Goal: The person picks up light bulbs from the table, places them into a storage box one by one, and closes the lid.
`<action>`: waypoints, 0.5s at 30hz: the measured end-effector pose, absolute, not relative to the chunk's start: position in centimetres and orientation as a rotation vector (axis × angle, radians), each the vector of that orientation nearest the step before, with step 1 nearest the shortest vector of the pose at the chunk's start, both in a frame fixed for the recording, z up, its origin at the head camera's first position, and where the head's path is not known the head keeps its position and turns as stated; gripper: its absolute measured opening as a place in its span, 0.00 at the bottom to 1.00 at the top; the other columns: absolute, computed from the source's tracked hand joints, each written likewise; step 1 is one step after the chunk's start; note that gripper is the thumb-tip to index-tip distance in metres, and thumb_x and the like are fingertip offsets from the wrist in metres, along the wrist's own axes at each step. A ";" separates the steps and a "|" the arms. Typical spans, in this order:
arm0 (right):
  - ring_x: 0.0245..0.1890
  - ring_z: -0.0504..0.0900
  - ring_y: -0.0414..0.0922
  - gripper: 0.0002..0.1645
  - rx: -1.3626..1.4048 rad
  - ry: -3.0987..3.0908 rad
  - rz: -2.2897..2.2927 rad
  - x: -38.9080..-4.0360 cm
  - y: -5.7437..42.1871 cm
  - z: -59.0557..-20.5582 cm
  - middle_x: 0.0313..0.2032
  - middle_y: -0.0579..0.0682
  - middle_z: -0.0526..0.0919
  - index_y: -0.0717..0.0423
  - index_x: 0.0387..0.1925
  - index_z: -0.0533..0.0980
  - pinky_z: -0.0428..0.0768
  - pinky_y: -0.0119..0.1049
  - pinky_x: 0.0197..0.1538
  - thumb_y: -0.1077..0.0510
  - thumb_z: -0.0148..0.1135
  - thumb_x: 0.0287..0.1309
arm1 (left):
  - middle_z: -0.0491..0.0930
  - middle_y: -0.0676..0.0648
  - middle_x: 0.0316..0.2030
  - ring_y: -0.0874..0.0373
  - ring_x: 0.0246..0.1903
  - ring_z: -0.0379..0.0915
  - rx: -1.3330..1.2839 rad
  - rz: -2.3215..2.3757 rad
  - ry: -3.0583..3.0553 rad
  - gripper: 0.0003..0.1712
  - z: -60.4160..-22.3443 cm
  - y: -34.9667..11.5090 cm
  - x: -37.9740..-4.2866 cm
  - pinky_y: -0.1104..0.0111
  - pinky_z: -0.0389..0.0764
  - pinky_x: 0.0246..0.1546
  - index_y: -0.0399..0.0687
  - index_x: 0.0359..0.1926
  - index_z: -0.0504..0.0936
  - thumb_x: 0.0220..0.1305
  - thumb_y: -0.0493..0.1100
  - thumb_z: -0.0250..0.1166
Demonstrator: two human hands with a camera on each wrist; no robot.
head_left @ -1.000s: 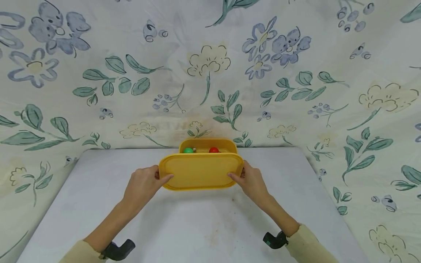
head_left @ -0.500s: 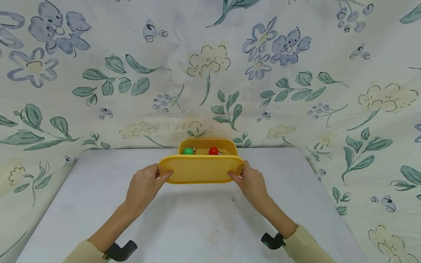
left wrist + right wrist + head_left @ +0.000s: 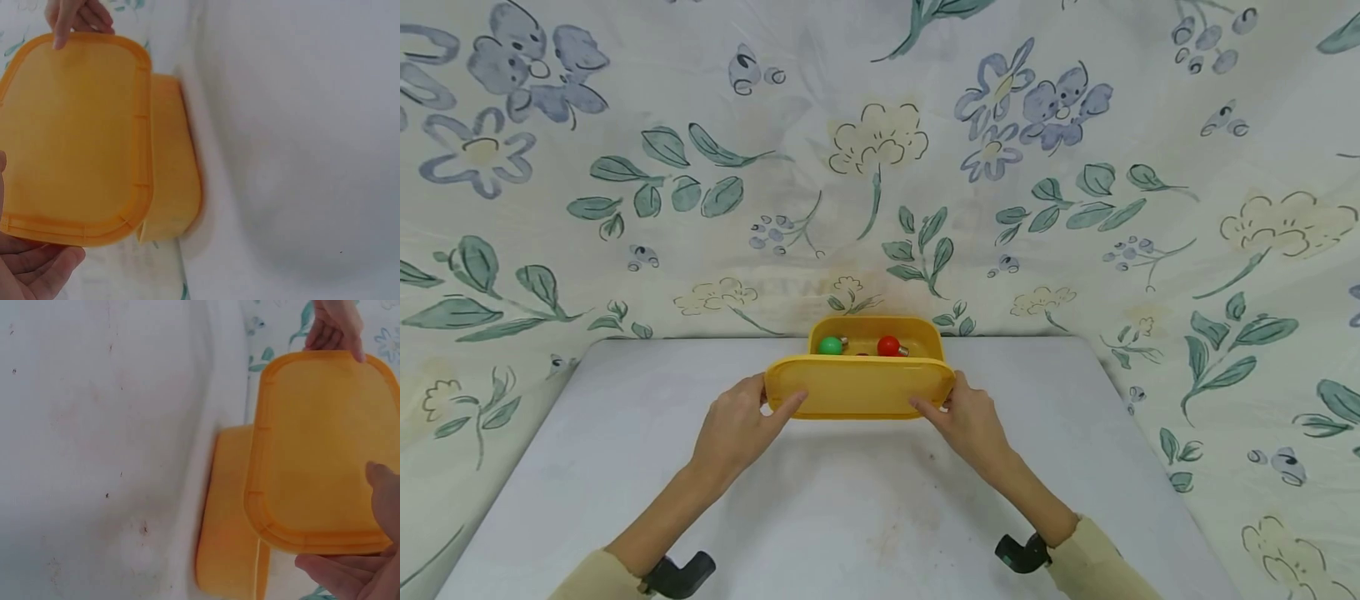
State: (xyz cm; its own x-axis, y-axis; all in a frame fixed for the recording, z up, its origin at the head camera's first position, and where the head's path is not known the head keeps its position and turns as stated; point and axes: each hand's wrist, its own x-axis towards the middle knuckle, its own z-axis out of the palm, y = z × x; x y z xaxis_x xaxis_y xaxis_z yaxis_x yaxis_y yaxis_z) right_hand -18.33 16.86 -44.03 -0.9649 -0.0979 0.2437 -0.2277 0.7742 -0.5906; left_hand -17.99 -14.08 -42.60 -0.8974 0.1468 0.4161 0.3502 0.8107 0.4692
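A yellow lid [image 3: 859,389] is held up by both hands, tilted in front of a yellow box [image 3: 876,325]. My left hand [image 3: 733,425] grips the lid's left end, thumb on the near face and fingers behind the edge. At the right end my right hand [image 3: 973,427] pinches it the same way. Over the lid's top edge, part of the box's inside shows. A green bulb [image 3: 831,345] and a red bulb [image 3: 888,346], each with a silvery end, lie in it. The lid hides the box's front in the head view; the left wrist view shows the box's side wall [image 3: 172,162] beyond the lid.
The box stands at the far edge of a white table [image 3: 850,517], close to a flowered cloth [image 3: 880,200] hanging behind. Small dark specks and brownish stains mark the tabletop. Both wrists carry a black strap-on device [image 3: 679,575].
The lid has tipped flatter: its lower edge has risen and its upper edge dropped slightly. More of the box's inside and of the red bulb now shows. Both hands keep their hold.
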 end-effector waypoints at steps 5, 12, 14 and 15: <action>0.25 0.84 0.44 0.34 0.242 -2.775 1.024 -18.4 17.0 -43.9 0.29 0.51 0.84 0.66 0.50 0.72 0.84 0.33 0.32 0.39 0.66 0.62 | 0.83 0.35 0.38 0.44 0.34 0.80 -0.335 -0.794 -2.678 0.32 -42.4 -14.0 -18.0 0.52 0.84 0.38 0.27 0.48 0.80 0.65 0.57 0.68; 0.34 0.86 0.49 0.34 0.193 -2.788 1.071 -18.5 17.1 -44.0 0.37 0.57 0.86 0.68 0.52 0.73 0.86 0.39 0.38 0.41 0.65 0.64 | 0.81 0.36 0.36 0.45 0.34 0.77 -0.291 -0.920 -2.707 0.32 -42.2 -13.9 -18.0 0.53 0.83 0.36 0.26 0.49 0.79 0.75 0.57 0.55; 0.41 0.87 0.52 0.35 0.174 -2.800 1.099 -18.6 17.1 -44.1 0.42 0.59 0.86 0.68 0.54 0.72 0.86 0.42 0.42 0.40 0.65 0.64 | 0.81 0.37 0.35 0.45 0.33 0.76 -0.296 -0.941 -2.696 0.32 -42.3 -13.9 -18.1 0.53 0.82 0.36 0.27 0.47 0.80 0.77 0.56 0.51; 0.43 0.87 0.53 0.36 0.163 -2.805 1.114 -18.6 17.1 -44.0 0.43 0.59 0.86 0.68 0.55 0.72 0.85 0.43 0.43 0.40 0.64 0.64 | 0.80 0.38 0.35 0.45 0.33 0.76 -0.300 -0.947 -2.692 0.31 -42.3 -13.9 -18.1 0.53 0.82 0.36 0.27 0.47 0.80 0.78 0.56 0.50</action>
